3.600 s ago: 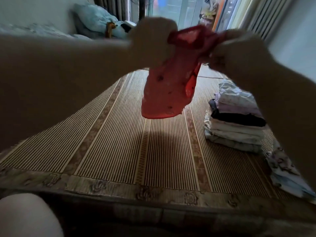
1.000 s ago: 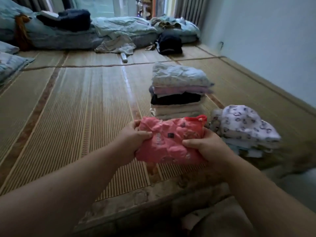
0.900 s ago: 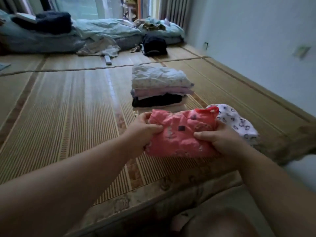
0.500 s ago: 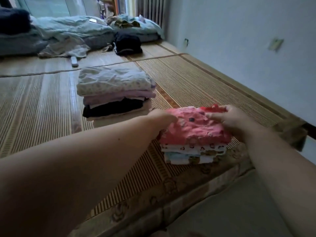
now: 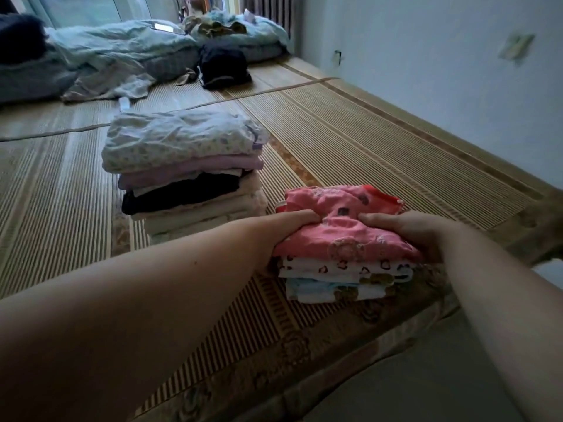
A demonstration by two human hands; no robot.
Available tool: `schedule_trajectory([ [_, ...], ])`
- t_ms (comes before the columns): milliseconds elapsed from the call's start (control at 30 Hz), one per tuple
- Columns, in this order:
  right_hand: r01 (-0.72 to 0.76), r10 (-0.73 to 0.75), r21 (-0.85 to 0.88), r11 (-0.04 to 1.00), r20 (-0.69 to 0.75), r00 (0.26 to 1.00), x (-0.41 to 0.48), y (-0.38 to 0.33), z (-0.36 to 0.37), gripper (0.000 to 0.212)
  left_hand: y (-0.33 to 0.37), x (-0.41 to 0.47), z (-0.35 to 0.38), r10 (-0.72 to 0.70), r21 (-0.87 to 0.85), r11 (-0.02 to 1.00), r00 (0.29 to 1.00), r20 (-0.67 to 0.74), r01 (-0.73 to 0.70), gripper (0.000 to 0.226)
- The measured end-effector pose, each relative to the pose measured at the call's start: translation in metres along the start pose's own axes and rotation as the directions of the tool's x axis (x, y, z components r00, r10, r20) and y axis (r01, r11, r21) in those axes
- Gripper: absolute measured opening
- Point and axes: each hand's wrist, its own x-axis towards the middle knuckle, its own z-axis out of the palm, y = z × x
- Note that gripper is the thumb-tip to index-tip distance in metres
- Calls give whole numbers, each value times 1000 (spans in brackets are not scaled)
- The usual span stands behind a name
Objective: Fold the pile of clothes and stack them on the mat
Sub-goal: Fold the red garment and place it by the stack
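The left hand (image 5: 294, 228) and right hand (image 5: 409, 231) each grip a side of the folded pink garment (image 5: 344, 237) with curled fingers, atop a small stack (image 5: 332, 280) right of centre on the mat (image 5: 365, 141), a taller stack (image 5: 185, 172) just upper left.

A folded pink garment (image 5: 341, 229) tops a small stack (image 5: 341, 281) near the mat (image 5: 350, 141) edge.
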Motion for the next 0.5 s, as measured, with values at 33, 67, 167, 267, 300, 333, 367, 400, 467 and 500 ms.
schedule_trajectory([
  [33, 7, -7, -23, 1000, -6, 1000, 0, -1, 2, 73, 0, -1, 2, 5, -18, 1000, 1000, 16, -5, 55],
  [67, 14, -14, -46, 999, -10, 1000, -1, -1, 4, 72, 0, -2, 4, 19, -33, 999, 999, 34, -18, 51],
  [167, 33, -34, -34, 999, -10, 999, -2, -2, 11, 59, -5, -6, 8, 83, -76, 994, 994, 75, -77, 40],
  [267, 18, -18, 3, 1000, 19, 1000, -6, 0, 17, 70, -11, -9, 8, 139, -142, 982, 986, 91, -125, 32],
  [300, 14, -15, 24, 1000, 32, 999, -8, 1, 18, 74, -13, -10, 8, 164, -169, 975, 982, 93, -146, 30],
  [333, 15, -17, 48, 999, 39, 999, -10, 2, 19, 77, -14, -11, 8, 191, -196, 966, 978, 89, -171, 28],
  [367, 17, -20, 70, 997, 36, 999, -12, 3, 21, 76, -17, -13, 9, 215, -226, 955, 973, 90, -190, 27],
  [400, 23, -26, 96, 995, 32, 999, -15, 4, 23, 71, -20, -14, 9, 230, -256, 946, 968, 99, -199, 26],
  [467, 41, -43, 129, 991, 18, 999, -24, 5, 27, 61, -29, -21, 12, 245, -316, 929, 961, 130, -194, 25],
  [500, 53, -55, 144, 988, 11, 998, -29, 5, 29, 57, -32, -25, 13, 248, -344, 920, 959, 136, -189, 25],
])
